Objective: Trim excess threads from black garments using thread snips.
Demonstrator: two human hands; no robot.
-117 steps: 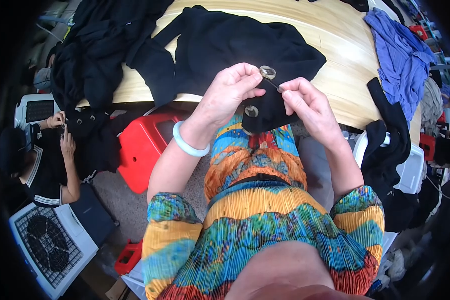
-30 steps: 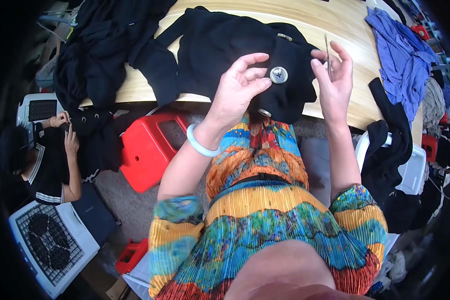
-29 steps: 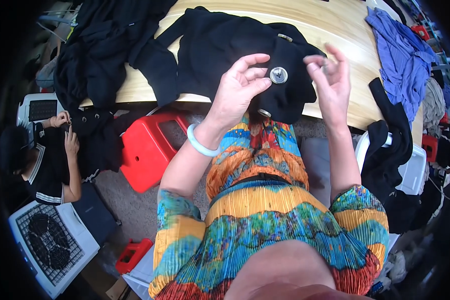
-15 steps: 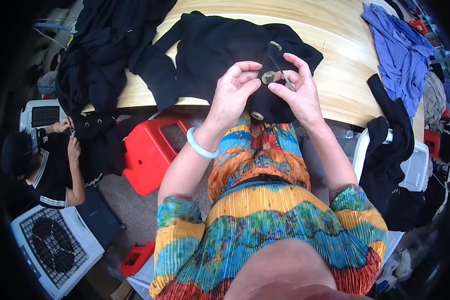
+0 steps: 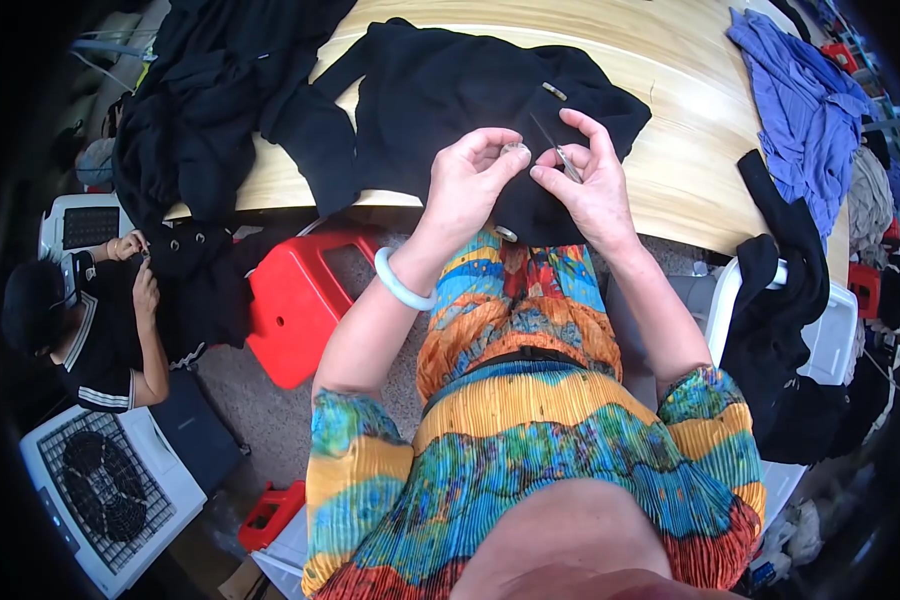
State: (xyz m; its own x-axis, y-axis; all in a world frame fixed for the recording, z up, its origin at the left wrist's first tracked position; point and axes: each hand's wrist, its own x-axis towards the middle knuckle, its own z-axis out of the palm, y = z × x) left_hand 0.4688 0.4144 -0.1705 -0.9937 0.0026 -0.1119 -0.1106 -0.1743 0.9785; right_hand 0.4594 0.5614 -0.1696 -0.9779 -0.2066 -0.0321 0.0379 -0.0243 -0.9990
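Note:
A black garment [image 5: 450,100] lies on the wooden table in front of me, its near part hanging over the edge above my lap. My left hand [image 5: 467,185] pinches a round button [image 5: 515,149] on it between thumb and fingers, partly covering it. In my right hand [image 5: 595,195] is a pair of small scissors [image 5: 568,164], thin dark blades pointing up and left, close to the left fingertips. Two more buttons show on the cloth: an upper button [image 5: 554,91] farther away, and a lower button [image 5: 506,234] near my lap.
More black clothing [image 5: 190,110] is heaped on the left of the wooden table [image 5: 690,120]. Blue-violet fabric [image 5: 800,110] lies at the right. A red stool [image 5: 295,310] stands left of my legs. At far left a co-worker [image 5: 90,320] handles dark cloth. A white bin [image 5: 830,335] holds black garments.
The button between my hands has turned from facing up to being tucked in my left fingers. The right hand with the scissors has shifted slightly left.

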